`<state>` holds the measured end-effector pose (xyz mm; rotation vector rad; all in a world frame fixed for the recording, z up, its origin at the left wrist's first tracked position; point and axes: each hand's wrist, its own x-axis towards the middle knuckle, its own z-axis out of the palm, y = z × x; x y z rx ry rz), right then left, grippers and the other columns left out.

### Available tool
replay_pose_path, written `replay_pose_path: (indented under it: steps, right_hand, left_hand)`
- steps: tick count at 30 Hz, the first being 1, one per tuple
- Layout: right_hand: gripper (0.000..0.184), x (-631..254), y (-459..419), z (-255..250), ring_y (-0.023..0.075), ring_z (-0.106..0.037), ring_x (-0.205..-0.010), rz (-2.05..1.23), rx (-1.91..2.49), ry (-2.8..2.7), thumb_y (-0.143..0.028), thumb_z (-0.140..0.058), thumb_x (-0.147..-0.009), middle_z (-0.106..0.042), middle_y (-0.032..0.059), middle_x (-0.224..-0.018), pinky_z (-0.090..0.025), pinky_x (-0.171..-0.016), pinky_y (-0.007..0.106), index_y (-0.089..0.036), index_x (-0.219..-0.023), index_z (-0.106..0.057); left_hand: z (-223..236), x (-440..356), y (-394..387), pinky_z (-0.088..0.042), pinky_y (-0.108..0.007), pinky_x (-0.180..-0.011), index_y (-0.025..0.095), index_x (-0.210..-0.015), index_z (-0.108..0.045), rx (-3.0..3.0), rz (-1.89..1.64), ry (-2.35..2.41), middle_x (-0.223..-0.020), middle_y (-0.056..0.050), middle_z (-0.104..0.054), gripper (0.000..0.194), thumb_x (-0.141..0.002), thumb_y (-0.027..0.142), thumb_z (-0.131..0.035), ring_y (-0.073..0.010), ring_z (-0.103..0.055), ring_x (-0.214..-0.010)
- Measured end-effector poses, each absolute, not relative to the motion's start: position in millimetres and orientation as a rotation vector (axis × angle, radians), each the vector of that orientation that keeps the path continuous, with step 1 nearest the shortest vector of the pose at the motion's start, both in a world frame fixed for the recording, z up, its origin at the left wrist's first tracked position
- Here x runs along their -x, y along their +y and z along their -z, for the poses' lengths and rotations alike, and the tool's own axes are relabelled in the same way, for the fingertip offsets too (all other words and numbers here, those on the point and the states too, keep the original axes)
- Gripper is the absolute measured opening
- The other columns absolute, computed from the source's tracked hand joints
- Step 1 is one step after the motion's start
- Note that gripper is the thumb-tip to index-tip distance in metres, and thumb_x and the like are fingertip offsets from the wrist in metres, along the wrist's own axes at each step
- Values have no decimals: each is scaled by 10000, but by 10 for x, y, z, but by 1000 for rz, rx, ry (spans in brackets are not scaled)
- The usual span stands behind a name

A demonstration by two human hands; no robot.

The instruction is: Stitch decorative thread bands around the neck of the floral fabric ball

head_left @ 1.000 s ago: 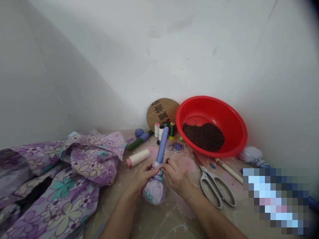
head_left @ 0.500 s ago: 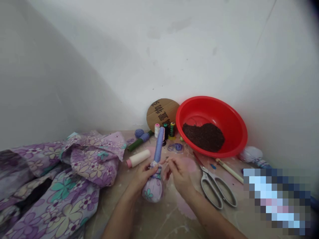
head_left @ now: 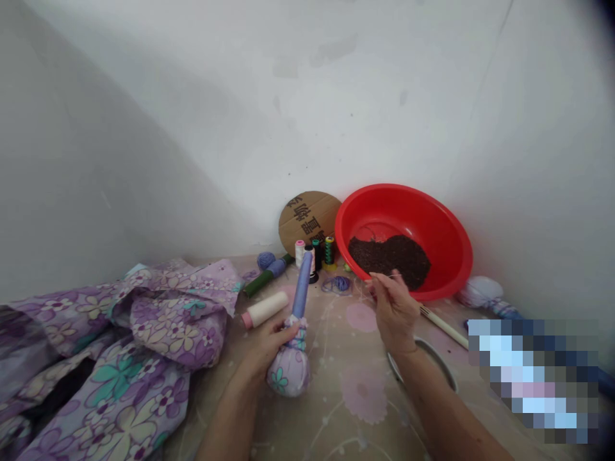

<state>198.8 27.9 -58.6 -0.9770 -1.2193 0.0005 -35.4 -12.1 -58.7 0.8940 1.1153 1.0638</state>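
Observation:
My left hand [head_left: 273,340] is wrapped round the neck of a stick with a stuffed cloth head [head_left: 289,371]. That head is pale purple with a flower print, bound with bluish and purple cord where it meets the stick. Its purple-wrapped handle points up and away from me. My right hand [head_left: 394,308] is raised before the red basin, thumb and forefinger pinched together on a thin pale needle or thread, too fine to tell which. Below it, my right hand and forearm partly cover the grey-handled scissors [head_left: 435,358].
Crumpled floral cloth [head_left: 177,320] lies at the left. A white thread cone [head_left: 266,310], small spools [head_left: 329,251] and purple yarn [head_left: 342,283] are in the middle. Behind them are a cardboard disc [head_left: 307,214] and a red basin [head_left: 461,256] holding dark grains. At right lies a pale handle [head_left: 444,325].
My right hand has moved away from the cloth head, to the right and up, and now overlaps the basin and scissors. My left hand keeps its hold on the stick.

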Motion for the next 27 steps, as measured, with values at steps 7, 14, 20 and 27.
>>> replay_pose_path:
  steps: [7,14,20,27]
  right_hand:
    - [186,-1737,275,713,146,-556,-560,-456,1097,-1500,-305,-524,-817,-617,12,-612,-437,-522,235,-180,-801,-659]
    - [171,-1568,246,868,190,-642,-680,-709,1084,-1784,-197,-565,-746,-722,52,-741,-494,-628,295,-175,-793,-728]
    - [189,-1494,220,960,203,-666,-750,-911,1048,-1816,-257,-612,-753,-747,51,-844,-509,-673,309,-198,-871,-747]
    - [165,-1455,170,836,101,-483,-513,-1020,1019,-1746,-236,-575,-725,-573,-30,-522,-365,-509,214,-165,-596,-650]
  left_hand:
    - [567,362,-134,-359,-225,-550,110,-747,-696,-932,-1029,1111,-615,-12,-570,321,-550,339,-803,-87,-476,-559]
    - [588,379,-123,-362,-227,-565,101,-775,-694,-944,-1003,1098,-651,-25,-584,341,-551,331,-807,-91,-492,-575]
    - [646,395,-111,-361,-217,-571,111,-733,-675,-980,-1009,1071,-667,-29,-573,289,-585,331,-791,-87,-488,-588]
    - [629,401,-121,-359,-220,-575,119,-762,-691,-989,-993,1108,-681,-31,-592,272,-612,331,-771,-97,-503,-604]
